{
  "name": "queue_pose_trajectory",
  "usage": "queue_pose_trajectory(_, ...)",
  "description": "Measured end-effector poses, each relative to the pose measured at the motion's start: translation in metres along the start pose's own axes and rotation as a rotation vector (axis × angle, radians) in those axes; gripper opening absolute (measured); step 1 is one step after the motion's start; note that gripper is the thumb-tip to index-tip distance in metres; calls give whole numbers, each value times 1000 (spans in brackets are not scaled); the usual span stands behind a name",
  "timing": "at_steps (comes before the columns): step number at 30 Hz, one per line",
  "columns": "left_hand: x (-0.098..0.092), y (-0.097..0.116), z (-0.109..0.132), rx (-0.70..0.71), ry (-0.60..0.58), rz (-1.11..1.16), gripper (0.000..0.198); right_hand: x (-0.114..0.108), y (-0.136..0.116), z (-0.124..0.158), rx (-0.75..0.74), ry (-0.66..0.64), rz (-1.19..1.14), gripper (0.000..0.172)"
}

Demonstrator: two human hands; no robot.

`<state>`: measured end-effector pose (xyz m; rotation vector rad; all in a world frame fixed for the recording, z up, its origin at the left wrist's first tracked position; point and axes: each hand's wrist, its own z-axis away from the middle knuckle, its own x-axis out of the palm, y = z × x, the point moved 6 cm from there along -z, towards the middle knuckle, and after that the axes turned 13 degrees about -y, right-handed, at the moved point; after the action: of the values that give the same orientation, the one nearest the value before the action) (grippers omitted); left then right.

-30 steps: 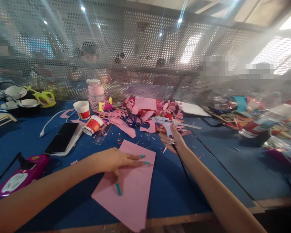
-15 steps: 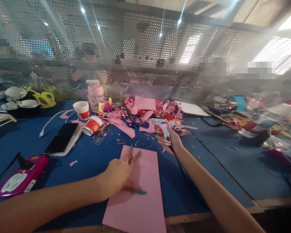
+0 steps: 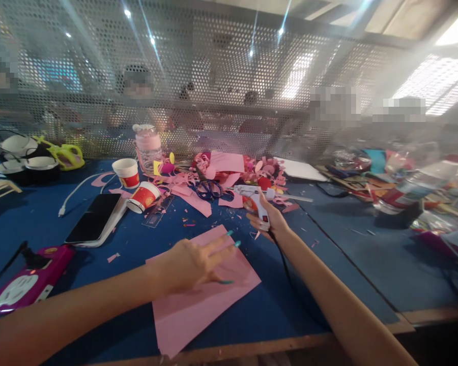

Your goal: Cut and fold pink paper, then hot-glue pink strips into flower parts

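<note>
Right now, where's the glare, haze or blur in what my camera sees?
Head view: streaked glare around the overhead lights; head view, right side: pale haze veiling the perforated screen, with the clear bottle smeared; head view, middle: glue gun and right hand look clearer.

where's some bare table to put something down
Mostly bare: the blue table between the right forearm and red-capped bottle; a smaller patch between phone and pink paper. Crowded: far side near the mesh panel, with pink scraps and paper cups.
</note>
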<state>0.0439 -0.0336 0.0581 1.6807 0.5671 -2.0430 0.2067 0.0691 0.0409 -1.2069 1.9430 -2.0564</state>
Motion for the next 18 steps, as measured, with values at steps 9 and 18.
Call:
queue_pose_trajectory(9,26,1,-9,-10,-127,50,67,-6,-1,1,53,9,175,38)
queue_pose_trajectory(18,36,8,-6,-340,-242,33,73,1,11,1,139,-13,362,41)
